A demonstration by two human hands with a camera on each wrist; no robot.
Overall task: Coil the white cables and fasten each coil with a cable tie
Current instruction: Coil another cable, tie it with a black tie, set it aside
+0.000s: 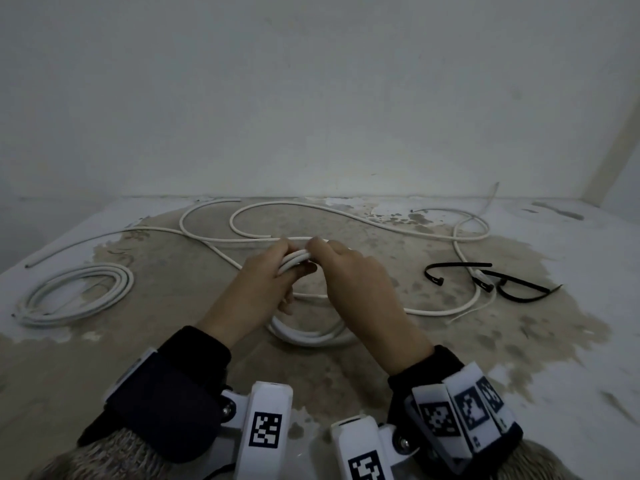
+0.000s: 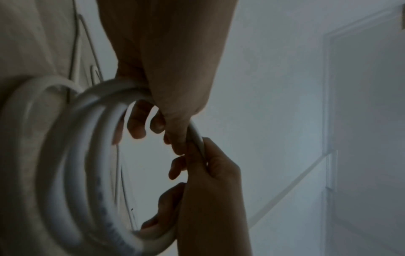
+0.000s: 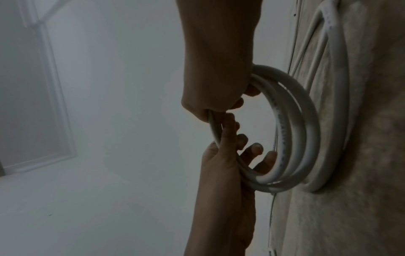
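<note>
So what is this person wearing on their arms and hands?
Both hands are bare: the left hand and right hand wear no gloves. Each forearm has a dark cuff over a fuzzy grey-brown knitted sleeve. White boxy camera mounts printed with black-and-white square code markers are strapped at each wrist.

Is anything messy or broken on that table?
Yes. The table looks damaged: its white coating has flaked off, leaving a big brown patch. Loose white cables sprawl across the back. The finished coil at the left shows no tie.

Head cam looks down; wrist cams close-up, all share coil (image 1: 311,332).
</note>
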